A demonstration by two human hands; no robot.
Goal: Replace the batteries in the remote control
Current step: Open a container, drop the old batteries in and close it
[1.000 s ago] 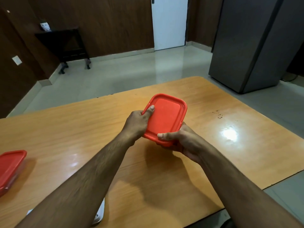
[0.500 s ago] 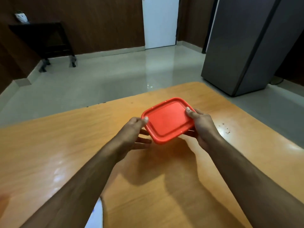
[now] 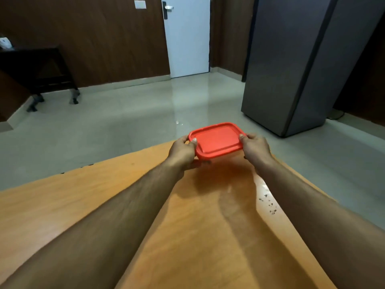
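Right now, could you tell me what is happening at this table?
A person is holding a red-lidded container out over the far end of the wooden table, the left hand gripping one short end and the right hand gripping the other. The lid is on. No remote control or batteries show in this view.

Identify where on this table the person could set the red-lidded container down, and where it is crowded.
Bare wood lies on the table left of the left forearm, and between the two forearms below the red-lidded container. It is tighter at the far edge, where the left hand and right hand grip the container, and beside the dark specks near the right edge.
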